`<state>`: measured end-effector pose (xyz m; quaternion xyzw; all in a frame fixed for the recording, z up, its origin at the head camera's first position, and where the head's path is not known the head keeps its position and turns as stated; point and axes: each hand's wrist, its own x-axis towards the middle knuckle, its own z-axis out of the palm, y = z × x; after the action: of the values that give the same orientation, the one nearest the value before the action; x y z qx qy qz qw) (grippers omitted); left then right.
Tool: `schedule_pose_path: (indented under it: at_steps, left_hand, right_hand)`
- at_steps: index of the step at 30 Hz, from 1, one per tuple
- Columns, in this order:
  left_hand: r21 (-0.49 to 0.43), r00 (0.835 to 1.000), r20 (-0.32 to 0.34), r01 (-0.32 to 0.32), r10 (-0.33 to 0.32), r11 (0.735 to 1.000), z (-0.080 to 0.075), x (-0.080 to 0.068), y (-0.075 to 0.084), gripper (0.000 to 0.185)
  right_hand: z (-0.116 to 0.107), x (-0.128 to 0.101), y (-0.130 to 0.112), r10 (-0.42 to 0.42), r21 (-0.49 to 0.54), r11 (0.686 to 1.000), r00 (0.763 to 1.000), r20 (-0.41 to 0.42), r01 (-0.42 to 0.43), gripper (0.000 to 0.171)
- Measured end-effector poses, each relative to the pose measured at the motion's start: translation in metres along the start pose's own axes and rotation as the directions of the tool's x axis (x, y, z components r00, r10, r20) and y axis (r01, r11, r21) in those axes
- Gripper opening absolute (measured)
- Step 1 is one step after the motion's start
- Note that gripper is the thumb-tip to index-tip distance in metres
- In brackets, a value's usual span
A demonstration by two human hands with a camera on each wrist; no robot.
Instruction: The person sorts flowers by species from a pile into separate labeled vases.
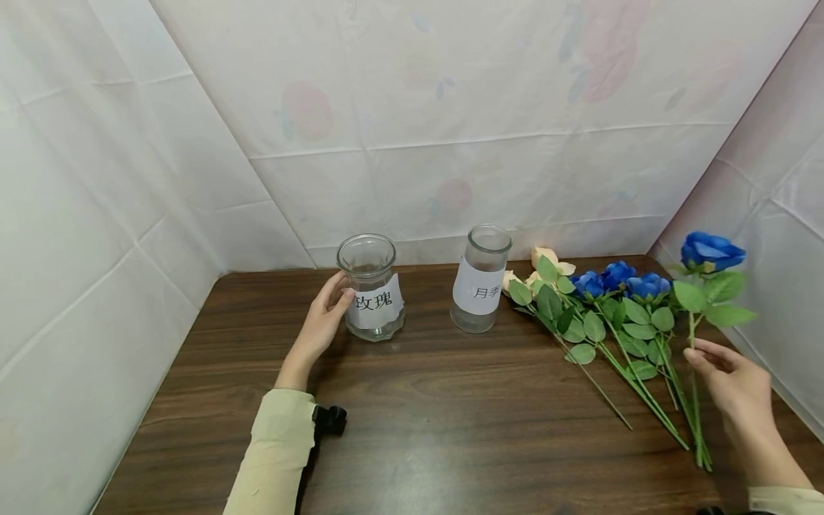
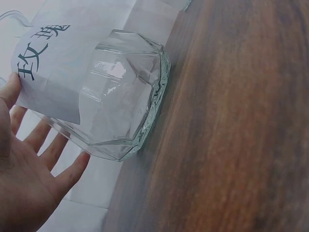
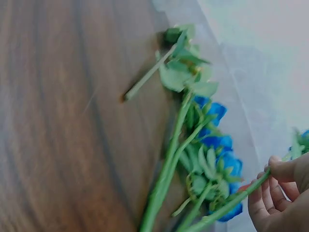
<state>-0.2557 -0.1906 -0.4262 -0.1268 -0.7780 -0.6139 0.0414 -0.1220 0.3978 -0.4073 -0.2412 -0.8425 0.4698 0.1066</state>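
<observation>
Pinching the blue rose stem, the right hand should lift steadily while the open left hand steadies the left jar.

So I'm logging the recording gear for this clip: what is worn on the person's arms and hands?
Both hands are bare: the left hand and right hand show no gloves or rings. Each forearm wears a pale yellowish-cream long sleeve: left sleeve, right sleeve. A small black mount sits by the left cuff.
</observation>
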Motion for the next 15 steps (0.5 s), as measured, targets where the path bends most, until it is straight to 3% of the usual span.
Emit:
schedule_pose_path:
  at_steps: [3, 7, 15]
  left_hand:
    - [-0.003, 1.000, 0.009, -0.005, 0.005, 1.000, 0.000, 0.000, 0.000, 0.052]
    - [0.001, 1.000, 0.012, 0.001, -0.001, 1.000, -0.001, 0.000, -0.001, 0.052]
    - [-0.011, 1.000, 0.017, -0.010, 0.010, 1.000, -0.001, 0.001, -0.003, 0.052]
  right_hand:
    - [0.001, -0.006, -0.012, 0.004, 0.135, 0.991, 1.000, -0.002, -0.004, 0.015]
    - [0.007, -0.015, -0.030, -0.047, 0.332, 0.942, 0.999, -0.008, 0.047, 0.017]
    - [0.035, -0.034, -0.072, -0.206, 0.623, 0.758, 0.977, -0.053, 0.194, 0.020]
